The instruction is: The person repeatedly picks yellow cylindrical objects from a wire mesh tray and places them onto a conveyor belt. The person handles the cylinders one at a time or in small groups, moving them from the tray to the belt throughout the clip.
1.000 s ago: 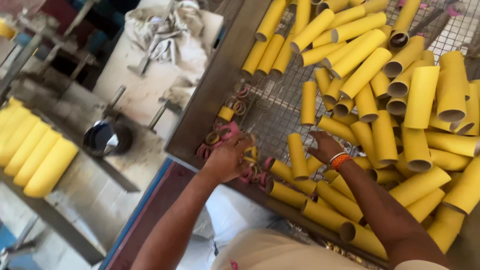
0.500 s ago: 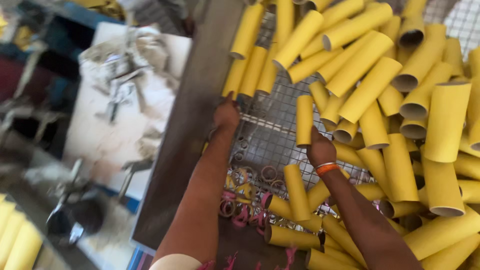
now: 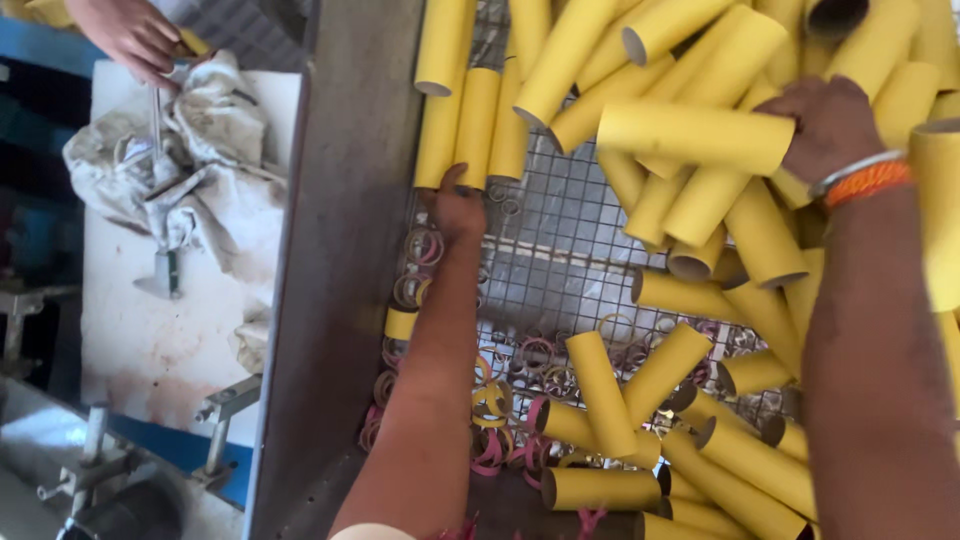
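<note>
While your right hand [image 3: 828, 125] clamps one yellow tube [image 3: 695, 137] atop the heap on the wire mesh [image 3: 560, 245] and your left hand [image 3: 459, 208] presses open-fingered against upright tubes [image 3: 475, 125], a careless tug could topple them.

A grey metal rim [image 3: 340, 250] runs top to bottom through the middle of the view, edging a wire mesh floor [image 3: 570, 240] on its right. Left of the rim stands a white bench [image 3: 150, 340], stained pinkish in places, with a blue edge [image 3: 40, 45] at its top. A crumpled, dirty white cloth [image 3: 215, 150] lies on the bench among metal tools [image 3: 165, 270]. Below the bench, grey metal brackets [image 3: 225, 410] and posts [image 3: 95, 440] stick out over a pale floor [image 3: 30, 440]. The light is even and soft.
</note>
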